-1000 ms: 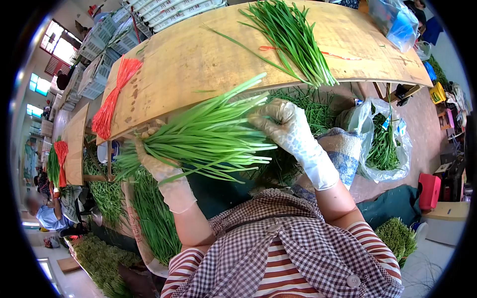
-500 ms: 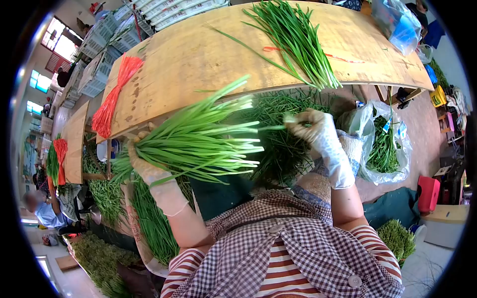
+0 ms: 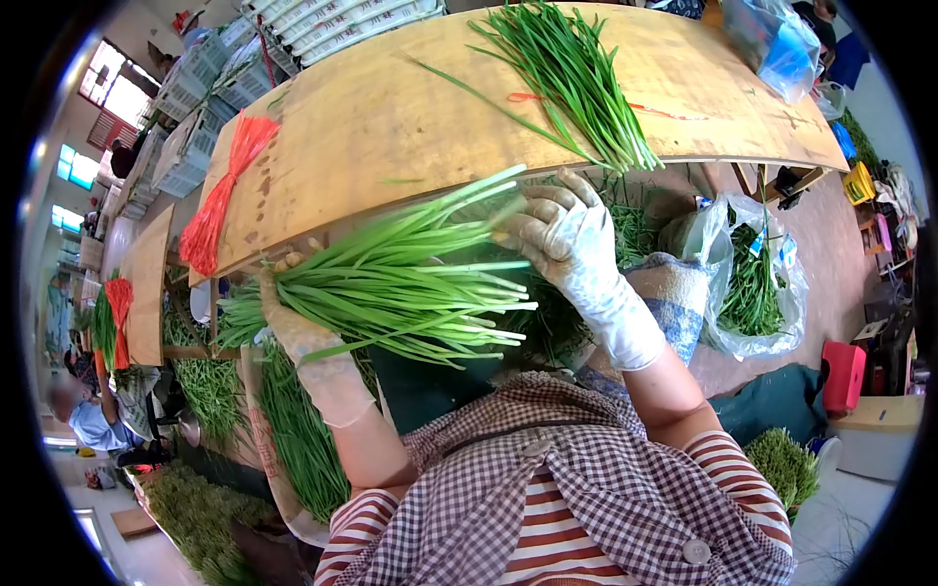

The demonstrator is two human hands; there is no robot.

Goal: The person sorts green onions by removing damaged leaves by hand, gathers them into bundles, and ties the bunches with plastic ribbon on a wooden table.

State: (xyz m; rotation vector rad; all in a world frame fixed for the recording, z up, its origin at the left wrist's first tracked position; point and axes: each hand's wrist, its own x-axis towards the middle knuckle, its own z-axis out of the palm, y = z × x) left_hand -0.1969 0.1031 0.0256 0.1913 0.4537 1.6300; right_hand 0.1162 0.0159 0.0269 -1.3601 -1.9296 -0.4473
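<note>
My left hand (image 3: 298,308), in a pale, stained glove, is closed around the leafy end of a bunch of garlic chives (image 3: 410,273). The pale stalk ends fan out to the right, just off the near edge of the table. My right hand (image 3: 572,244), gloved too, is at those stalk ends, with thumb and fingertips pinched on the chives there; blur hides exactly which stalks. Its outer fingers are curled upward. Another bunch of chives (image 3: 576,88) lies on the table across a thin red tie (image 3: 669,112).
The wooden table (image 3: 362,127) carries a bundle of red ties (image 3: 230,190) and a plastic bag (image 3: 777,44). Loose greens fill a clear bag (image 3: 752,283) at right and a container (image 3: 298,430) at lower left. Crates (image 3: 186,151) stand behind; another person (image 3: 98,410) is at far left.
My right hand has moved left and up, from apart from the bunch with a single stalk in its fingers to the stalk ends. My left hand still holds the bunch, nearly unmoved.
</note>
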